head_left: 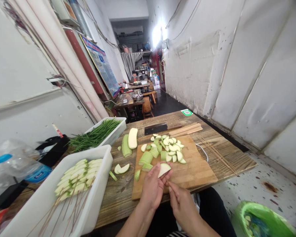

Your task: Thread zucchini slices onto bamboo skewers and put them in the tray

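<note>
My left hand (153, 186) is closed around a half-moon zucchini slice (164, 169), its pale cut face turned up. Just to the right, my right hand (184, 200) pinches a thin wooden skewer (165, 179) whose tip meets the slice's lower edge. How deep the tip sits is hidden by my fingers. Both hands are over the near edge of a wooden cutting board (187, 176). Cut zucchini pieces (171, 148) lie heaped on the board beyond them. Skewered slices (76, 177) are lined up in a white plastic tub (103, 174) at the left.
A cleaver (156, 128) and bundled skewers (187, 129) lie behind the board; loose skewers (215, 153) are on its right. Zucchini chunks (127, 146) rest to its left. Green chives (96, 133) fill another tub. A green-lined bin (263, 220) stands on the floor. A person (135, 77) sits far back.
</note>
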Motion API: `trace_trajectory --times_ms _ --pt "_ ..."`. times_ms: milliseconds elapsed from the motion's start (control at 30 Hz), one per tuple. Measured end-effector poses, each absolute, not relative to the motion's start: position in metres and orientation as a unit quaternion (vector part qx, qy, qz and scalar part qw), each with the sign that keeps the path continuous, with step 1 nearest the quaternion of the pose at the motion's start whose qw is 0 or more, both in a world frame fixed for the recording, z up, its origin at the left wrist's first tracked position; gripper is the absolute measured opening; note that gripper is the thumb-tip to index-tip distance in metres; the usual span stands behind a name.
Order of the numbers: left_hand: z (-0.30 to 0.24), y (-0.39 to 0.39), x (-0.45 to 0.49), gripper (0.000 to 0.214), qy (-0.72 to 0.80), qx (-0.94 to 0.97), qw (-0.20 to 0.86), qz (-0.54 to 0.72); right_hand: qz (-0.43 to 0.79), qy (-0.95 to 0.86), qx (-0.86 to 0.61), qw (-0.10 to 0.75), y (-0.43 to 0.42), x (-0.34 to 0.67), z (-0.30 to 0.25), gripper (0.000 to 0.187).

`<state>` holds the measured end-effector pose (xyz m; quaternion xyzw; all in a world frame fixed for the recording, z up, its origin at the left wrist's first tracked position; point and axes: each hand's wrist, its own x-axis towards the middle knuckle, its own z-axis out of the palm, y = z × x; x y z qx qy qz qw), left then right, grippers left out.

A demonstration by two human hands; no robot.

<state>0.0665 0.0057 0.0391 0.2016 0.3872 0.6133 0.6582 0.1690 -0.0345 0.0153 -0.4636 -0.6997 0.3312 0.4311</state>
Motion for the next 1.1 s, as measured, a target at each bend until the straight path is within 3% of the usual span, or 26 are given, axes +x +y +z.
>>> trace_trajectory --times_ms 233,433,667,867,1100 --pt "0.034 0.003 0.069 0.020 0.389 0.190 0.663 0.611 0.306 -0.702 -0.493 0.413 -0.030 0.168 0.008 0.032" --pt "0.036 0.003 0.065 0.033 0.368 0.152 0.685 0.610 0.323 -0.687 -0.499 0.418 -0.026 0.169 0.009 0.032" --pt "0.041 0.007 0.061 0.019 0.395 0.170 0.646 0.631 0.342 -0.678 -0.497 0.420 -0.036 0.173 0.011 0.024" --pt "0.039 0.014 0.051 0.015 0.417 0.158 0.620 0.645 0.332 -0.716 -0.469 0.396 -0.054 0.178 0.003 0.031" --pt "0.032 -0.001 0.066 0.012 0.425 0.155 0.645 0.616 0.323 -0.696 -0.469 0.436 -0.051 0.178 0.003 0.031"
